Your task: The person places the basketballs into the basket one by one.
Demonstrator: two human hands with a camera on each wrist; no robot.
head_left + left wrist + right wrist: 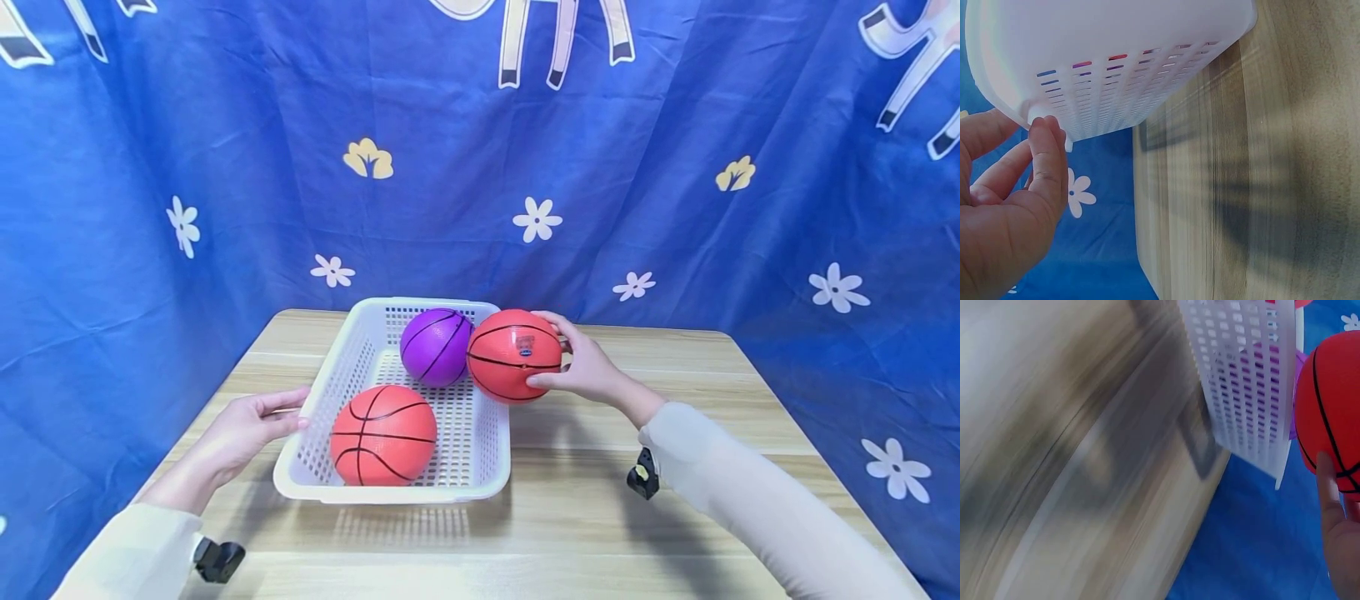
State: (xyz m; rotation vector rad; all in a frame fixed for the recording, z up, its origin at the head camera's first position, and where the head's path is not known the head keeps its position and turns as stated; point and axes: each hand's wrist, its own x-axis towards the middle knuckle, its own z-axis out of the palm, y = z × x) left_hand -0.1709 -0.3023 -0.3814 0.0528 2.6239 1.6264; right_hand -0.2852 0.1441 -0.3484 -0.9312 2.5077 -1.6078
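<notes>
A white plastic basket (390, 493) with slotted sides stands on the table. My left hand (243, 435) pinches its left rim; in the left wrist view the fingertips (1044, 134) curl under the lip. Inside the basket lie an orange-red toy basketball (383, 436) near the front and a purple ball (437, 347) toward the back. With thumb and fingers spread round its right side, my right hand (588, 367) grips a red toy basketball (514, 356). That ball overlaps the basket's right rim in the head view, close beside the purple ball.
The wooden table (637, 517) extends to both sides of the basket and in front of it. Behind hangs a blue curtain (450, 225) with white flowers and animal prints. A black wrist camera (643, 473) is worn at my right sleeve, another camera (218, 560) at the left.
</notes>
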